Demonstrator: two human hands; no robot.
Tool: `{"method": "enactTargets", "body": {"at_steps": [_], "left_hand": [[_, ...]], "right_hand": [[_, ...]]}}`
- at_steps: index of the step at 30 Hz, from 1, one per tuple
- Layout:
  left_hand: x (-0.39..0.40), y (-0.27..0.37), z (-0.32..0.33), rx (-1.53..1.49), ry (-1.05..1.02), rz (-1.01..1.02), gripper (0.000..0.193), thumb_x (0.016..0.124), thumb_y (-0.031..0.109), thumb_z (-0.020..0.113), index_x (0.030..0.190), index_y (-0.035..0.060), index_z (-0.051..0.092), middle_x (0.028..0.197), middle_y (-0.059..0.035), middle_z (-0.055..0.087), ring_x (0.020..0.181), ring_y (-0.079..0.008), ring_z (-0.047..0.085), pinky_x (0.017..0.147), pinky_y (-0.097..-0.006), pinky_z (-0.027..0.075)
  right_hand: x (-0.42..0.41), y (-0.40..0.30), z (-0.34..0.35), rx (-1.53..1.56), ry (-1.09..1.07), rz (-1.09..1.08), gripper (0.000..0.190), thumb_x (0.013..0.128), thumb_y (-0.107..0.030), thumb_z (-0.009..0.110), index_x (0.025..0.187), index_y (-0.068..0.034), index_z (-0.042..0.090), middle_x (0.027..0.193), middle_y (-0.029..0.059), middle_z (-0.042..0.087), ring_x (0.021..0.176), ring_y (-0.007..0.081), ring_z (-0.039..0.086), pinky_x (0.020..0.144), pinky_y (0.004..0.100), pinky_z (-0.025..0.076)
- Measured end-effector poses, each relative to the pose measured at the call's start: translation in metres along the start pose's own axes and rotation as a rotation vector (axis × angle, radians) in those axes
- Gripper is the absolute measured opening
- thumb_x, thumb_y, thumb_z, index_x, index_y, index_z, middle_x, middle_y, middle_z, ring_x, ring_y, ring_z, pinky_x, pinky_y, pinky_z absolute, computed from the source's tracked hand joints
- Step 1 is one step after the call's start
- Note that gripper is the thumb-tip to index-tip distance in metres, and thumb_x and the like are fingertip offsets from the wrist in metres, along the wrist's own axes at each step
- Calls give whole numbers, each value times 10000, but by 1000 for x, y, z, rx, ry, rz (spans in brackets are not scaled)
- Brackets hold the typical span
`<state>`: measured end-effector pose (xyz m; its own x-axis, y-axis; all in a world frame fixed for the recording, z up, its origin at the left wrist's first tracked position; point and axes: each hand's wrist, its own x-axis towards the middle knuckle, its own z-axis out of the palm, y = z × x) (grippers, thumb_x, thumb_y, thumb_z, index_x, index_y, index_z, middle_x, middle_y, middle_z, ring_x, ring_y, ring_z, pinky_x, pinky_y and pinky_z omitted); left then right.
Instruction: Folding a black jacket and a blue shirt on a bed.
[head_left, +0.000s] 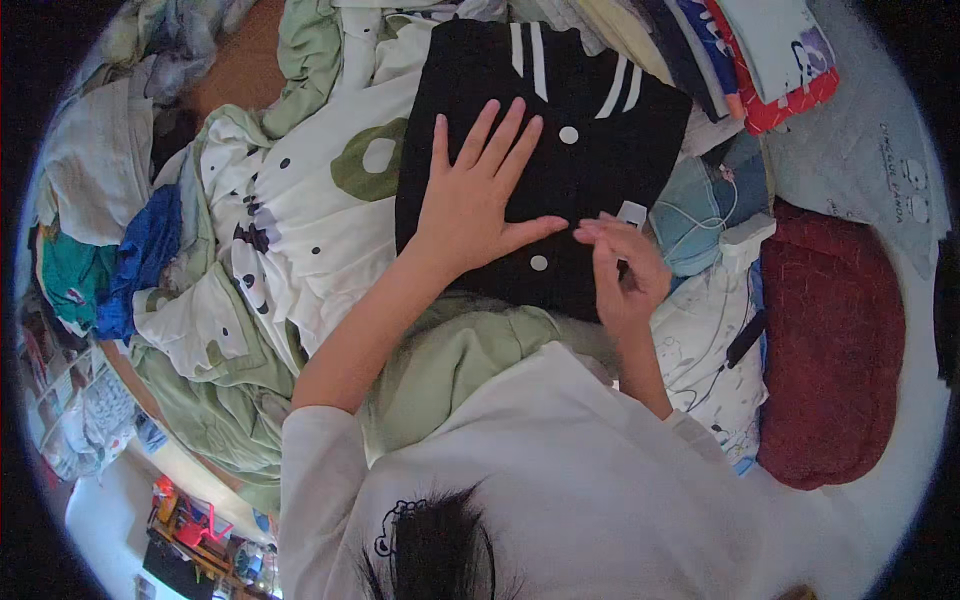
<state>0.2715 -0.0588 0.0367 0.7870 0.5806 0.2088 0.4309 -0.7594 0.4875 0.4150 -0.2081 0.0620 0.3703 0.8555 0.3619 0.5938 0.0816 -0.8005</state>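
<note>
A black jacket (480, 75) lies folded before me, with paired white stripes along its collar and round white buttons down its front. My left hand (469, 202) rests flat on it, palm down, fingers spread. Over the jacket's lower right part, my right hand (634, 274) is bent, its fingertips close to the left thumb. Whether those fingertips pinch any fabric is hidden. A small white tag (632, 214) shows just above the right hand. Under and left of the jacket spreads a white cloth (300, 202) with green patches and black dots.
Folded clothes (780, 60) are stacked at the upper right. A dark red cushion (832, 345) lies at the right, near a white power strip (746, 236) with cables. Pale green fabric (472, 352) bunches against my body. Crumpled clothes (105, 165) pile up at the left.
</note>
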Motion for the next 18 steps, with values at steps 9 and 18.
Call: {"method": "enactTargets", "body": {"at_steps": [9, 18], "left_hand": [[-5, -11, 16, 13, 8, -23, 969, 696, 641, 623, 1481, 162, 315, 1549, -80, 251, 1431, -280, 221, 1050, -717, 106], [-4, -16, 13, 2, -46, -8, 819, 802, 450, 564, 1496, 131, 269, 1577, -92, 173, 1460, -288, 140, 1084, -678, 38]], "right_hand": [[51, -23, 41, -213, -251, -270, 416, 795, -133, 680, 1190, -25, 608, 1298, 169, 552, 1245, 336, 500, 1051, 492, 369], [51, -9, 66, -489, -453, -119, 638, 874, -404, 589, 1356, -7, 458, 1471, 216, 344, 1390, 365, 286, 1133, 534, 181]]}}
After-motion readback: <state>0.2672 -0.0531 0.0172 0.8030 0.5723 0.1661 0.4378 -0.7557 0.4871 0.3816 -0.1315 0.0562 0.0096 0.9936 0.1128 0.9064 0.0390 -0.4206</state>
